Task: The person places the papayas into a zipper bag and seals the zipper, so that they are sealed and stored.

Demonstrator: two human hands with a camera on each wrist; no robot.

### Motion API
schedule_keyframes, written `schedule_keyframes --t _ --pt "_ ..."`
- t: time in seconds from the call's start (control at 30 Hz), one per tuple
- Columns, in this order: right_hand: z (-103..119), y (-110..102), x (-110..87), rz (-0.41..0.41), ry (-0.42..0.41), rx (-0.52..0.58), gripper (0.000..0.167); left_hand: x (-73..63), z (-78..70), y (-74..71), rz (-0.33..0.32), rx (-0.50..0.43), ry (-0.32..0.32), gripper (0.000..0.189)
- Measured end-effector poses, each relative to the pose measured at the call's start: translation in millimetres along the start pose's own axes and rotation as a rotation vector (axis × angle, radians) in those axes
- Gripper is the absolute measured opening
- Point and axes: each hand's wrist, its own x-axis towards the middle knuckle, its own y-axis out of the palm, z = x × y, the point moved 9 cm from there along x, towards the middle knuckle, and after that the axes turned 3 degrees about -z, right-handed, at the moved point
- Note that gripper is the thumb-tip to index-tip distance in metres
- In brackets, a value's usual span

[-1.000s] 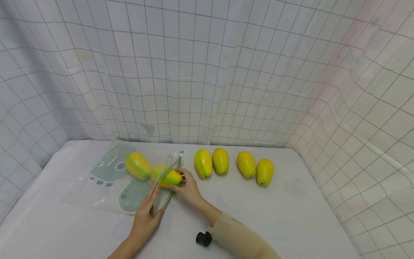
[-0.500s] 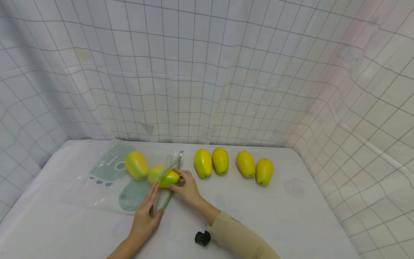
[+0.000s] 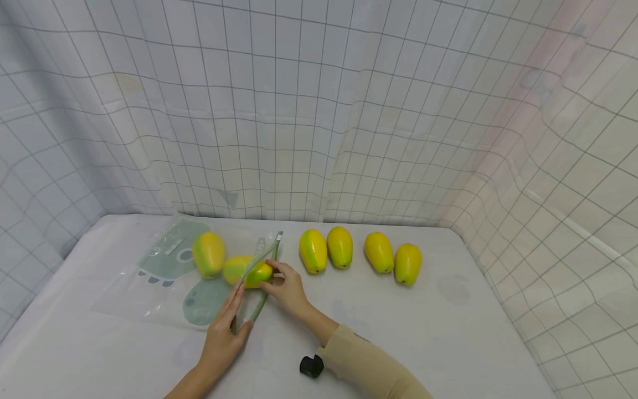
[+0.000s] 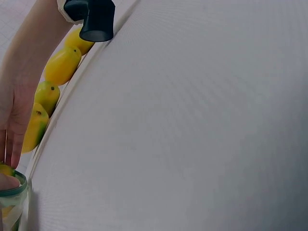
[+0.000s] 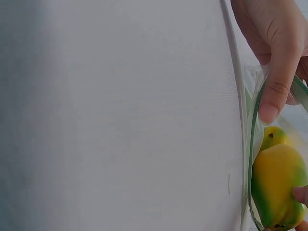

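Observation:
In the head view, a clear plastic bag (image 3: 124, 302) with a green cartoon print and a green-edged mouth lies flat on the left. One yellow-green mango (image 3: 209, 255) is inside it. A second mango (image 3: 238, 270) lies sideways, mostly through the bag's mouth. My right hand (image 3: 290, 291) pinches its outer end between thumb and fingers. My left hand (image 3: 224, 332) holds the near end of the bag's mouth, the two green edges spread apart. In the right wrist view, the left thumb (image 5: 276, 96) lies over a green edge, above the mango (image 5: 279, 180).
Several more mangoes stand in a row right of the bag, among them one nearest the bag (image 3: 313, 252) and one at the far end (image 3: 408, 265). A black strap-like piece (image 3: 312, 367) is at the right sleeve (image 3: 366, 360). A grid-patterned curtain (image 3: 299, 111) rises behind the white table (image 3: 473, 332).
The mango in my right hand has slid a little left, further into the bag. The mango inside has shifted slightly and turned more upright. My left hand has stayed in place.

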Motion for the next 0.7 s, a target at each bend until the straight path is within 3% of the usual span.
schedule_keyframes --t 0.7 --pt "-17.6 14.0 8.7 -0.001 0.093 0.056 0.043 0.2 0.2 0.3 -0.002 -0.013 0.001 0.096"
